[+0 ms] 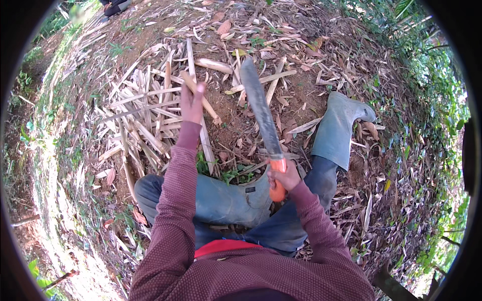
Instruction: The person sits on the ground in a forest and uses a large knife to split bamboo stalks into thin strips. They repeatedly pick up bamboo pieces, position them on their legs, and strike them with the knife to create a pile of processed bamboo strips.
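Note:
My left hand [191, 108] grips a short tan wooden stick [208, 108], which slants down to the right with its lower end close to the soil. In my right hand [285, 175] is a machete, its orange handle [277, 193] wrapped by my fingers. The broad, dark, worn blade [261, 108] points up and away from me, apart from the stick. Left of my left hand lies a heap of split pale sticks [145, 113], and one long split piece [206, 143] runs beside my wrist.
My legs are in grey-green rubber boots, one folded across in front [228, 200], the other stretched out to the right [339, 125]. Dry leaves and loose split pieces [271, 78] cover the brown soil. Green plants [437, 90] border the right. Part of another person [115, 7] shows far left.

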